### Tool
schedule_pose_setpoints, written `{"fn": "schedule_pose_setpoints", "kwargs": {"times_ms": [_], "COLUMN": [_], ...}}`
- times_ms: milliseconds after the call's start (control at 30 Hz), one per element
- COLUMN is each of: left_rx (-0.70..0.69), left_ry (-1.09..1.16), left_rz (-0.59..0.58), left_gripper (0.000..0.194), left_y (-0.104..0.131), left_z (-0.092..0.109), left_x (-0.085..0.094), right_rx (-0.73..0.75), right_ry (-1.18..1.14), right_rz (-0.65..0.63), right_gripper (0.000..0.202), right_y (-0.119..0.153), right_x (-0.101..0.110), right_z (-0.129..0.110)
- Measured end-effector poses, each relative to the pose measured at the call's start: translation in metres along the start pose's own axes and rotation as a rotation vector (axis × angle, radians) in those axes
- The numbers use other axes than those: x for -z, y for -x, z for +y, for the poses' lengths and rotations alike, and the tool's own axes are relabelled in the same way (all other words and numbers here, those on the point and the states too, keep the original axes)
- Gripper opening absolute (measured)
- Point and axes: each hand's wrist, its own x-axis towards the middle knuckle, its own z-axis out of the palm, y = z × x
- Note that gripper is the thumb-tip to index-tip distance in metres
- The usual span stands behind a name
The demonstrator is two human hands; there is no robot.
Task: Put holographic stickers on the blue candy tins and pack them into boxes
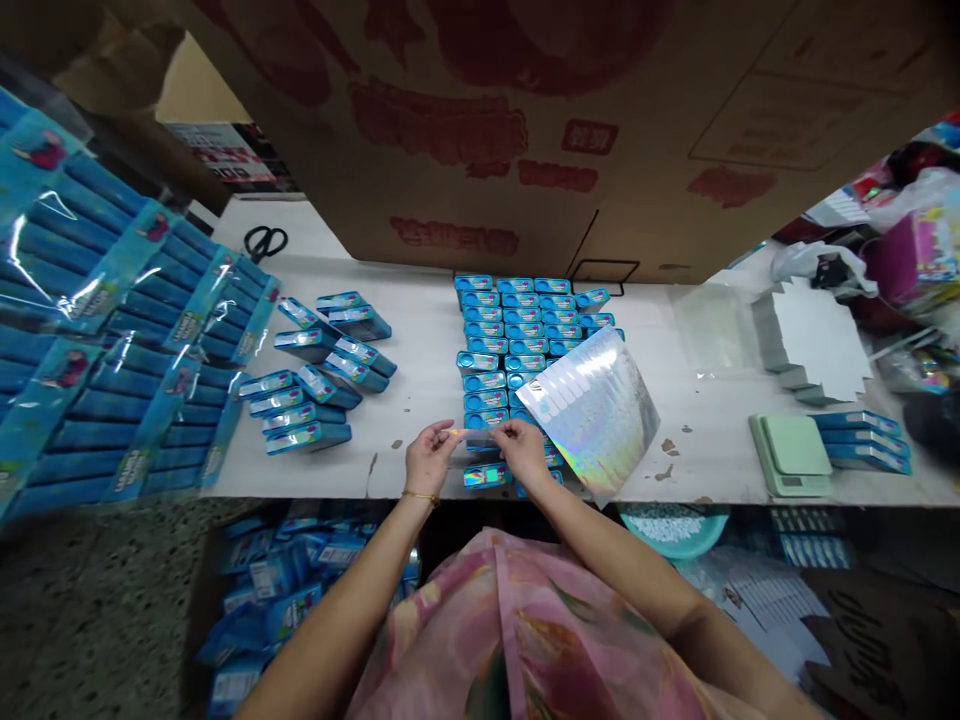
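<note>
A narrow shiny sticker strip point(475, 434) is stretched between my two hands, above rows of small blue boxes point(484, 383). My left hand point(430, 458) pinches its left end, with a thin bracelet at the wrist. The other end is pinched by the fingers of my right hand point(521, 450). Just below the strip lies a blue box point(486, 475) with a shiny rainbow patch on its face. Beside my right hand, a holographic sticker sheet point(600, 410) rests tilted over the right part of the rows.
Loose blue boxes point(307, 410) stand at left, near black scissors point(265, 243). Bagged blue packs point(135, 330) hang over the left side. A large cardboard carton point(525, 130) blocks the back. At right are a green scale point(791, 455), stacked white cards point(814, 340) and a teal basin point(675, 530) below.
</note>
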Motion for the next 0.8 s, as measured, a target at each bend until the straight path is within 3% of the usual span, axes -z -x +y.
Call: {"fn": "schedule_pose_setpoints", "kwargs": {"times_ms": [233,467,567,667,733,800], "left_rx": [-0.045,0.023,0.041,-0.087,-0.206,-0.320], "left_ry": [-0.076,-0.075,-0.196,-0.394,-0.539,-0.633], "left_rz": [0.009,-0.013,-0.019,-0.047,-0.045,-0.010], "left_gripper": [0.044,0.041,0.034,0.025,0.027,0.028], "left_y": [-0.026,-0.035,-0.035,-0.031,-0.028,-0.027], "left_z": [-0.018,-0.027,-0.032,-0.029,-0.020,-0.004], "left_x": [-0.002,-0.007,-0.004,0.001,0.000,-0.009], "right_rx": [0.140,0.142,0.264,0.421,0.440,0.417], "right_ry": [0.352,0.772,0.973,1.144,1.202,1.182], "right_rz": [0.067,0.002,-0.047,-0.201,-0.285,-0.290], "right_gripper": [0.018,0.017,0.026,0.036,0.042,0.043], "right_y": [-0.018,-0.021,-0.013,-0.006,-0.004,-0.004], "right_x": [-0.006,-0.007,-0.001,0.004,0.008,0.016], "right_z": [-0.003,-0.014,-0.015,-0.012,-0.011,-0.011]}}
